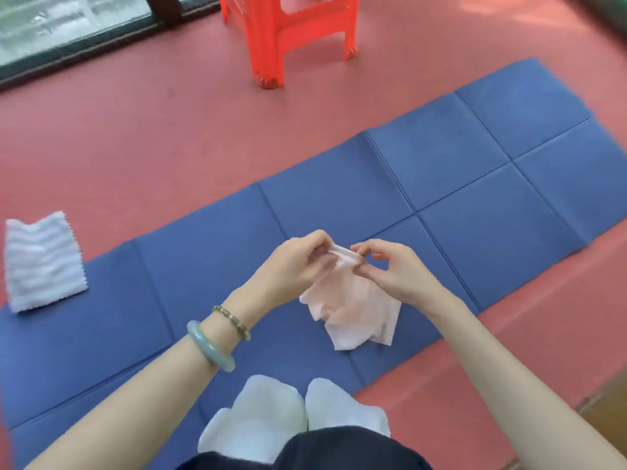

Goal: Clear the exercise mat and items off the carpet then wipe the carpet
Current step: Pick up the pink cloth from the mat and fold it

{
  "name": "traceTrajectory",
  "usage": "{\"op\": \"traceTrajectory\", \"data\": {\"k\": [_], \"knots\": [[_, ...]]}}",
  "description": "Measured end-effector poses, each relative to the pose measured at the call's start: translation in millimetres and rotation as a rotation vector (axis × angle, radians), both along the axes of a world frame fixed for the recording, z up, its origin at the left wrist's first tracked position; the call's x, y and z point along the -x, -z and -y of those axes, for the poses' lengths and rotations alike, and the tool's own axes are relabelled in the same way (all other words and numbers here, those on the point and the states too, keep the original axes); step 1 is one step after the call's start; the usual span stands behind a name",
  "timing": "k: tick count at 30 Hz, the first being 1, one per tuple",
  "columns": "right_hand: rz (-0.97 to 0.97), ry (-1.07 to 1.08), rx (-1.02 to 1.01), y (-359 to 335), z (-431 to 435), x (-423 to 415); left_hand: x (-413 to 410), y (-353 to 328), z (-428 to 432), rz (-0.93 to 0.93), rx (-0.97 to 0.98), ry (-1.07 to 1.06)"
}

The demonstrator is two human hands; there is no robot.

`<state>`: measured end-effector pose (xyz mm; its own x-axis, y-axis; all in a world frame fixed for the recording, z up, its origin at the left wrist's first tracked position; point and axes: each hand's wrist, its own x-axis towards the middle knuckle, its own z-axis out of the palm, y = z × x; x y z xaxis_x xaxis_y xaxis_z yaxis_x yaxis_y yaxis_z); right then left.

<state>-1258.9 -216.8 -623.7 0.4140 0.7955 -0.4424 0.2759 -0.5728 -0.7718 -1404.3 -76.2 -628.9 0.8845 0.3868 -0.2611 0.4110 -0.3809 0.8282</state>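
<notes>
Hands (pixel 298 262) (pixel 397 269) pinch thin pink cloth (pixel 356 310) above blue mat (pixel 441 164).

exercise mat (pixel 203 266): blue | carpet (pixel 169 137): pink-red | stool (pixel 288 32): red-orange | towel (pixel 40 262): white, ribbed stripes | cloth (pixel 356 310): pale pink

Both forearms extend toward 12 o'clock, left hand (pixel 298 262) and right hand (pixel 393 269) raised close together, fingertips pinched shut.
</notes>
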Motion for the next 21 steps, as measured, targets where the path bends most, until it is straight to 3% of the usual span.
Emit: {"op": "traceTrajectory", "data": {"k": [3, 7, 10, 15, 21], "knots": [[0.0, 0.003, -0.036, -110.9, -6.7, 0.1, 5.0, -101.3, -15.4, -0.105, 0.094, -0.02], [0.09, -0.102, -0.11, -264.6, -14.9, 4.6, 8.8, -248.3, -25.1, -0.341, 0.149, 0.145], [0.164, -0.135, -0.162, -378.2, -17.3, 4.8, 14.9, -349.2, -20.2, -0.37, 0.152, 0.178], [0.25, -0.063, -0.239, -533.6, -12.2, -6.4, 31.3, -504.6, -10.7, -0.156, 0.363, 0.056], [0.33, 0.017, -0.326, -652.9, 9.4, -11.4, 32.6, -650.5, 11.1, 0.207, 0.636, -0.064]]}}
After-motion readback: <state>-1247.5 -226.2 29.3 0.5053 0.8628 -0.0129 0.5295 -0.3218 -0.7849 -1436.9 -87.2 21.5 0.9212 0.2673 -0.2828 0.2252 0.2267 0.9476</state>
